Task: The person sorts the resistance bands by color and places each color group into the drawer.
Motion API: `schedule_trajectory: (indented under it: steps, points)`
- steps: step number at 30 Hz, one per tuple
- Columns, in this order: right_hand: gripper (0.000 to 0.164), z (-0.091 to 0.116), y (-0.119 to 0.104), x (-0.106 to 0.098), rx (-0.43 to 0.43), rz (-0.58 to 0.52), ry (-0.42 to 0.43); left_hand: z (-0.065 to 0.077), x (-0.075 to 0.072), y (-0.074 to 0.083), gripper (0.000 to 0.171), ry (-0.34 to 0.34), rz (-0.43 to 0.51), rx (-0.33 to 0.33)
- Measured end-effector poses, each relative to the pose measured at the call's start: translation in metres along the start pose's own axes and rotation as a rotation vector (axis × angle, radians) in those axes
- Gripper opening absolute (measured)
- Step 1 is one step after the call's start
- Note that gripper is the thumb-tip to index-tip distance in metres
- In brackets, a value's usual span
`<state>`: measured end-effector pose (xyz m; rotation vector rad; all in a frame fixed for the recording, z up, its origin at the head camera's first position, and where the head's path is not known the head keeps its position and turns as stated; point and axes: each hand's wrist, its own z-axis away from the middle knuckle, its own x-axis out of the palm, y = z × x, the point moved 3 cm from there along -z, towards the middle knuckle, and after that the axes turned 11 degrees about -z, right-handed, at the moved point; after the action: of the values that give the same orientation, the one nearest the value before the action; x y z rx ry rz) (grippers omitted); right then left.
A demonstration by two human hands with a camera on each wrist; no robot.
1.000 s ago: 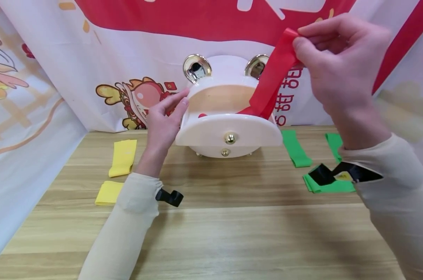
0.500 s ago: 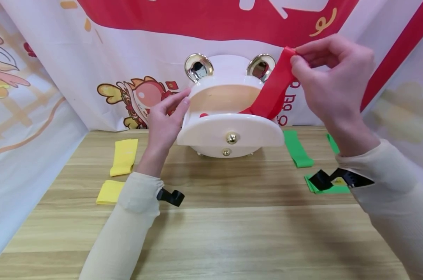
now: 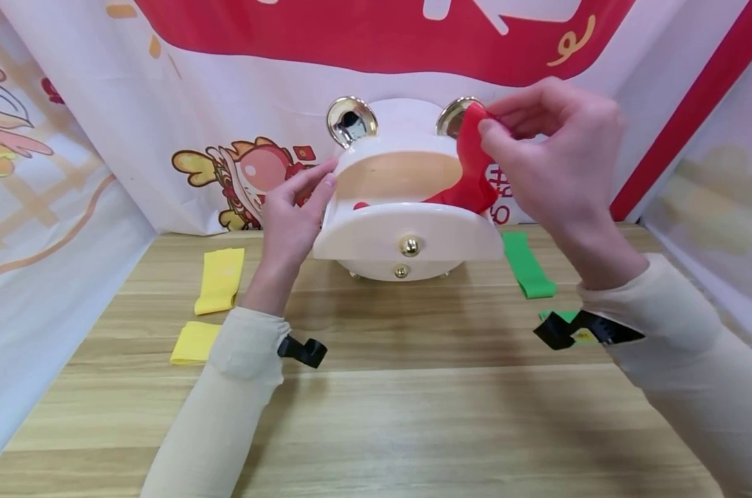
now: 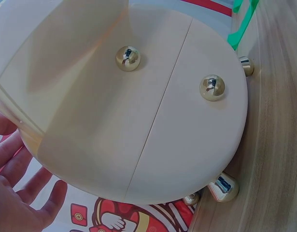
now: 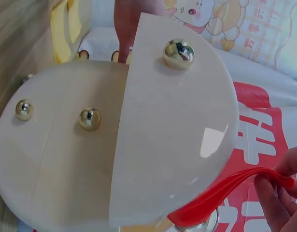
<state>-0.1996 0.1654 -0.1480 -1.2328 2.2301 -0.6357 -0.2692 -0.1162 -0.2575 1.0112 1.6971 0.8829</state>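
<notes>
A white rounded storage box (image 3: 400, 117) stands on the table, its upper flap (image 3: 363, 238) tilted out to show a cream inside. In the head view, my right hand (image 3: 556, 152) pinches the top end of a red elastic band (image 3: 472, 162). The band's lower part drapes into the flap's right side; how much lies inside is hidden. In the right wrist view, the band (image 5: 206, 200) curves from my fingers to the flap's edge. My left hand (image 3: 291, 221) touches the box's left side. Its fingers (image 4: 54, 200) look spread and relaxed in the left wrist view.
Two yellow bands (image 3: 220, 277) lie at the left on the wooden table (image 3: 400, 429). Green bands (image 3: 528, 266) lie at the right, partly hidden by my right arm. Gold discs (image 3: 351, 121) top the box. A printed cloth (image 3: 257, 83) hangs close behind.
My right hand has moved down and to the left, bringing the band's pinched end nearer the box. The raised part of the band has become shorter and curved. My left hand has stayed in place.
</notes>
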Motion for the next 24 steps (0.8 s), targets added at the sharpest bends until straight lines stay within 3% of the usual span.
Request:
schedule_trajectory:
  steps: [24]
  points:
    - [0.027,0.010,-0.014,0.045,0.218,0.107,-0.256,-0.002,0.000,-0.002,0.034,0.024,-0.018,0.007]
